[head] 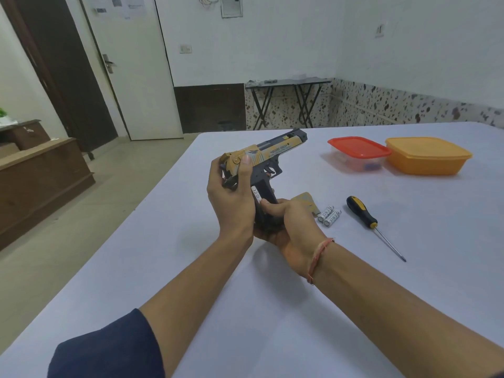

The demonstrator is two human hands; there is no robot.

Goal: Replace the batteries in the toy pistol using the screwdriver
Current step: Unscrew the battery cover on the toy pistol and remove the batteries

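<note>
Head view, over a wide white bench (pixel 272 309). Far right on it, an orange tub (pixel 428 156) with its lid on, touching a smaller clear box with a red lid (pixel 358 151); contents of the clear box blurred, only something blue visible. Held above the bench's middle, the toy pistol (pixel 268 156): tan slide, black frame, barrel aimed away and to the right, grip slanting down toward the body. Left hand (pixel 231 197) wrapped around the rear of the pistol, thumb laid up along the slide, fingers closed on it. Right hand (pixel 291 227) cupped under the butt, fingers curled shut around the grip, thumb pressing a white battery (pixel 256 196) seated in the grip's open side. Lower grip hidden by both hands. Right of the hands, flat on the bench, a black-and-yellow screwdriver (pixel 364 214), tip toward the near right. Between it and the right hand, 2 loose batteries (pixel 330 215) side by side, touching. Just behind them, a tan cover plate (pixel 306 201), partly hidden by the right hand.
</note>
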